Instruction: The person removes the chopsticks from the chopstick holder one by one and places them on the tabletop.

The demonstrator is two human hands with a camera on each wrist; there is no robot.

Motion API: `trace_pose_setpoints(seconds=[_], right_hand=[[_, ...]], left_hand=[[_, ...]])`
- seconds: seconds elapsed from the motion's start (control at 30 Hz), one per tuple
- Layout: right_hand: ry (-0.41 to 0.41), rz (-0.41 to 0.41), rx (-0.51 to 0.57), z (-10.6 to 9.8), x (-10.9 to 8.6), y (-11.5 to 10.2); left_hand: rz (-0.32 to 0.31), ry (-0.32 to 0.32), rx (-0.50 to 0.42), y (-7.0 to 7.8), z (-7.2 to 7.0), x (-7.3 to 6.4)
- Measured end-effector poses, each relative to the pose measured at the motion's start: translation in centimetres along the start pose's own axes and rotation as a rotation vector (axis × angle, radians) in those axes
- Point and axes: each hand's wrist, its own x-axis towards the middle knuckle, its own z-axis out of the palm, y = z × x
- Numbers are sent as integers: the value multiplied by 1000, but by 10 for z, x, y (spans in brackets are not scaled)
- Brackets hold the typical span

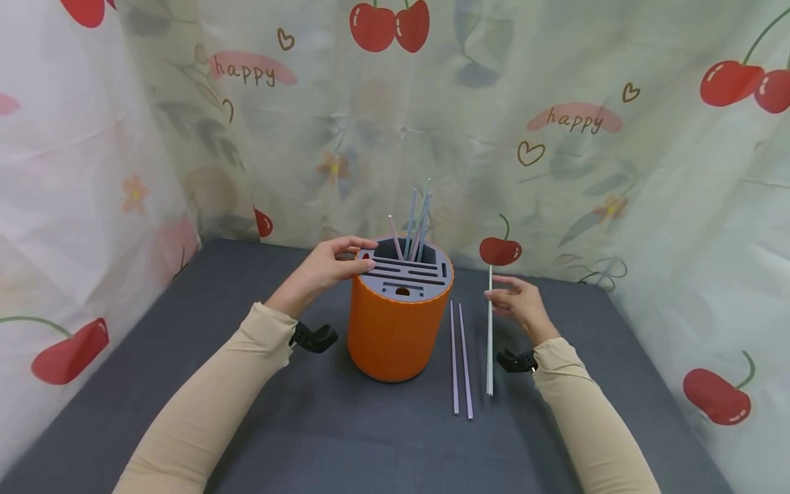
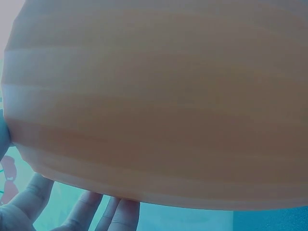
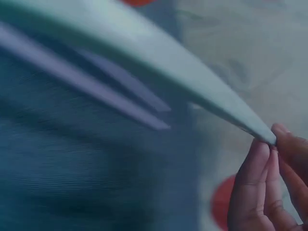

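An orange utensil holder (image 1: pixel 391 336) with a grey slotted top stands upright on the dark table. My left hand (image 1: pixel 321 267) grips its upper left rim, thumb on the near side and fingers farther back. In the left wrist view the holder's ribbed side (image 2: pixel 154 106) fills most of the picture. To the right, my right hand (image 1: pixel 518 305) pinches a white chopstick (image 1: pixel 490 343) near its far end; whether two lie together there I cannot tell. Thumb and fingertips meet on that end in the right wrist view. Two pinkish chopsticks (image 1: pixel 455 363) lie between holder and right hand.
Several thin blue and pink chopsticks (image 1: pixel 411 219) stand in the holder's rear opening. A cherry-printed curtain (image 1: pixel 401 137) hangs behind the table and along both sides. The dark cloth (image 1: pixel 370 439) covers the table around the holder.
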Motion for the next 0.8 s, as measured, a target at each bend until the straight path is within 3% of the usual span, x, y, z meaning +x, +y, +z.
trace_pose_setpoints(seconds=[0.17,0.33,0.8], right_hand=[[0,111,-93,16,6,31],[19,148,-132,25,11,47],[57,187,-239,35,11,50]], left_hand=[[-2,-1,-3,-1,0,0],[-8,3,-5,-1,0,1],[-8,3,-7,-1,-1,1]])
